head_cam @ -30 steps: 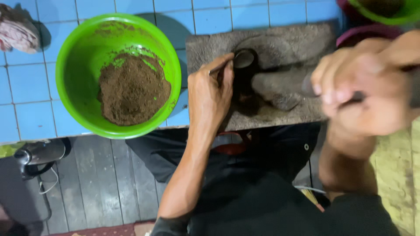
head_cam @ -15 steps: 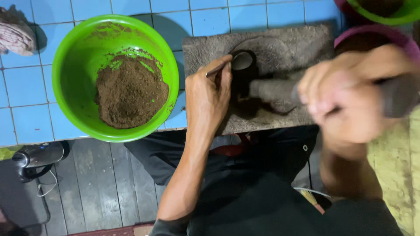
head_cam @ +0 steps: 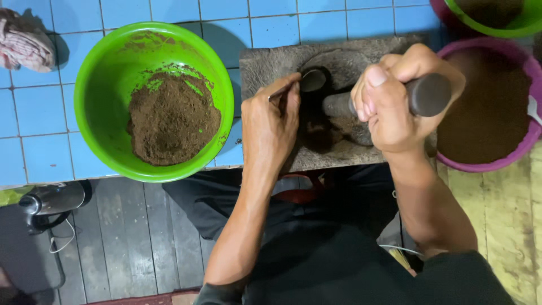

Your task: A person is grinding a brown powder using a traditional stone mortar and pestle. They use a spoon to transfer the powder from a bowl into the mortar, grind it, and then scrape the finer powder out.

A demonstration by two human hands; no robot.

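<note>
Stone grinding slab (head_cam: 271, 62), grey and rough, lies in the upper middle of the frame on a surface of blue tiles (head_cam: 34, 107), with a dark hollow near its centre where a patch of dark brown paste (head_cam: 316, 133) sits. The right hand (head_cam: 395, 99), right of centre, is closed in a full fist around a dark cylindrical stone pestle (head_cam: 432, 93); the pestle's thick end sticks out to the right of the fist and its narrower grey end points left into the hollow. The left hand (head_cam: 271, 121), just left of centre, rests on the slab with its fingers curled and pinching the thin handle of a metal spoon (head_cam: 310, 80), whose bowl lies at the upper edge of the hollow, just beside the pestle's tip. To the left of the slab, touching or nearly touching its edge, stands a bright green plastic bowl (head_cam: 96, 73) holding a heap of brown ground powder (head_cam: 172, 118). At the right edge a purple bowl (head_cam: 528, 144) holds more brown powder, and another green bowl (head_cam: 530, 25) is partly seen in the upper right corner. A crumpled cloth (head_cam: 22, 45) lies in the upper left corner, and a small kettle (head_cam: 48, 200) stands on dark floorboards at the lower left.
</note>
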